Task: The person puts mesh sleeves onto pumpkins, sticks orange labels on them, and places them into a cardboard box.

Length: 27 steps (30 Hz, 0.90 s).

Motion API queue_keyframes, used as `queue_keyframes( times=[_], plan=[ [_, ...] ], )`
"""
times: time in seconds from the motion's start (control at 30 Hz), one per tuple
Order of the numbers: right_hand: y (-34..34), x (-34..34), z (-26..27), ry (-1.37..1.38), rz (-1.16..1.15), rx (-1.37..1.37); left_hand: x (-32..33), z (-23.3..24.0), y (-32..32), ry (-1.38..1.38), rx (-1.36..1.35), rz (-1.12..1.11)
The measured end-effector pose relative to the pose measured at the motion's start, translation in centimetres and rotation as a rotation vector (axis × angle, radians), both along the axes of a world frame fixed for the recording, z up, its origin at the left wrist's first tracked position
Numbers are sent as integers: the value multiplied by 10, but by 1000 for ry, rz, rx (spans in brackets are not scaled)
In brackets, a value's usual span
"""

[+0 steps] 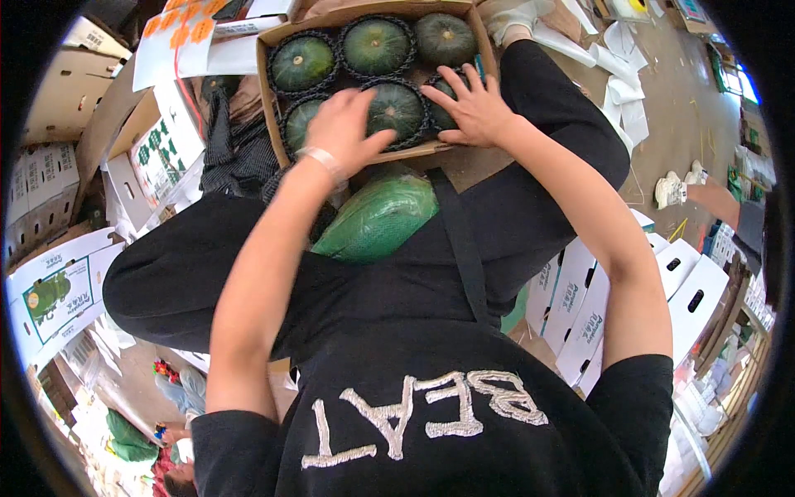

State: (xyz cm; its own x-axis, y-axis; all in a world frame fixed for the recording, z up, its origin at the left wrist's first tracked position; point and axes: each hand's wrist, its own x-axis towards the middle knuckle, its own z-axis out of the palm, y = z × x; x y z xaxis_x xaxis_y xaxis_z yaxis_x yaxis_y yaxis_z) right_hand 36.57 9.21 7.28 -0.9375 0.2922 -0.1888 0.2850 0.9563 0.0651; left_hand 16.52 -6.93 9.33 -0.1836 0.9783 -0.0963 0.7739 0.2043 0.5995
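Observation:
An open cardboard box in front of me holds several round green pumpkins, most of them ringed by black foam netting. My left hand lies with thumb apart over the near-left pumpkin, its thumb beside the near-middle pumpkin. On the near-right pumpkin rests my right hand, fingers spread, partly hiding it. Behind these sit the far-left pumpkin, the far-middle pumpkin and a darker far-right pumpkin, which shows no netting around it.
A green net bundle in clear plastic lies between my legs. Flat white printed cartons stand at the right. An orange-stickered sheet and dark ribbed cloth are left of the box. A person's shoe shows at right.

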Motion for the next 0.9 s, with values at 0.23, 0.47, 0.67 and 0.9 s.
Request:
queue_keyframes(
  times=[0.23, 0.47, 0.67, 0.9],
  plan=[
    [-81, -19, 75, 431, -302, -686, -48, 30, -103, 147, -792, 147],
    [-143, -60, 101, 688, -196, -1087, -5, 101, -74, -441, 14, 177],
    [-99, -44, 121, 792, -486, -992, 23, 92, -66, -1177, 106, 392],
    [-83, -24, 126, 376, -362, -1419, 12, 96, -68, -1291, -13, 487]
  ],
)
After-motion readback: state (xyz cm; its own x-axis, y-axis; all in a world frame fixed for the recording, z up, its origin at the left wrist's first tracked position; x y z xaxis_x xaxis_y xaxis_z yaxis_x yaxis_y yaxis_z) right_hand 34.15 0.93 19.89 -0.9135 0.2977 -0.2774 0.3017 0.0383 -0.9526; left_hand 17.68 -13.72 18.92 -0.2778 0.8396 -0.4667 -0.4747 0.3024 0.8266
